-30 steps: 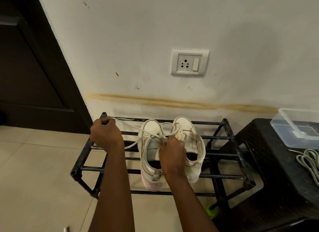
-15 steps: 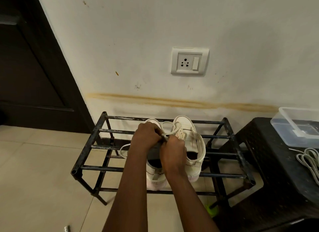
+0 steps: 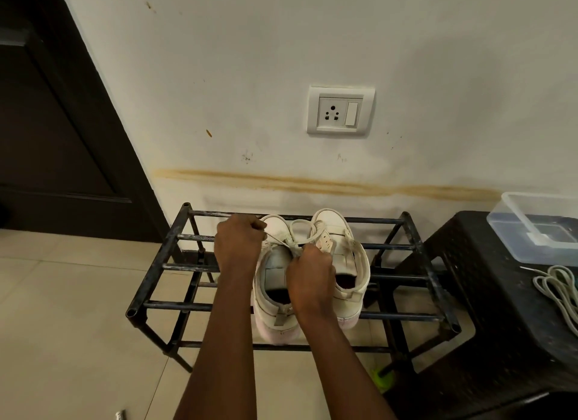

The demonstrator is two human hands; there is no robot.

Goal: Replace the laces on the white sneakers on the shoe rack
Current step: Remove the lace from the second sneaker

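Two white sneakers stand side by side on a black metal shoe rack [image 3: 156, 282], toes toward the wall. My left hand [image 3: 239, 246] grips a stretch of the off-white lace [image 3: 278, 239] of the left sneaker [image 3: 272, 272], pulling it up and to the left. My right hand [image 3: 311, 271] pinches the same lace over the left sneaker's tongue. A loose loop of lace [image 3: 300, 224] lies between the two toes. The right sneaker [image 3: 347, 260] has bare eyelets showing.
A black plastic stool [image 3: 488, 310] stands right of the rack and carries a clear plastic box [image 3: 513, 232] and a coil of pale laces [image 3: 556, 290]. A wall socket [image 3: 341, 110] is above the rack. A dark door [image 3: 56, 132] is at the left.
My left hand swung in from the rack's far-left corner to the left sneaker, then drew back slightly left with the lace taut. My right hand stayed at the sneaker's tongue.
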